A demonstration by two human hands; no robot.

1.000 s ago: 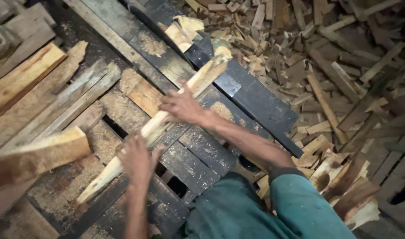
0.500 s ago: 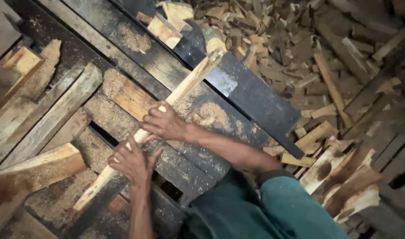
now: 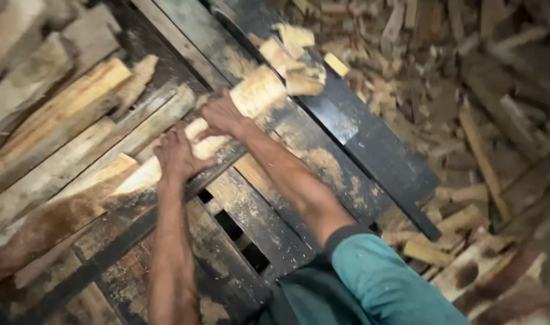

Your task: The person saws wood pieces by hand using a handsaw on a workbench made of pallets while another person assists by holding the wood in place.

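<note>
both hands are down on one long split piece of pale wood (image 3: 197, 144) that lies slantwise across the dark, sawdust-dusted counter (image 3: 269, 216). the right hand (image 3: 222, 114) is closed over the piece toward its far, upper end, just short of the broad cut face that sticks out beyond the knuckles. the left hand (image 3: 177, 155) is curled around the same piece lower down, near to the right one, with the wood running on past the left wrist toward the near left. motion blur softens the fingers, so how tightly they wrap is hard to make out. just beyond the right hand, a few short pale offcuts (image 3: 293, 60) sit in a loose cluster on a black metal strip (image 3: 371, 144) that runs diagonally away to the right. to the left of the left hand lie rough split planks (image 3: 58, 114) side by side. off past the right arm, in its teal sleeve (image 3: 383, 283), a heap of chopped wood scraps (image 3: 467, 108) covers the floor.
</note>
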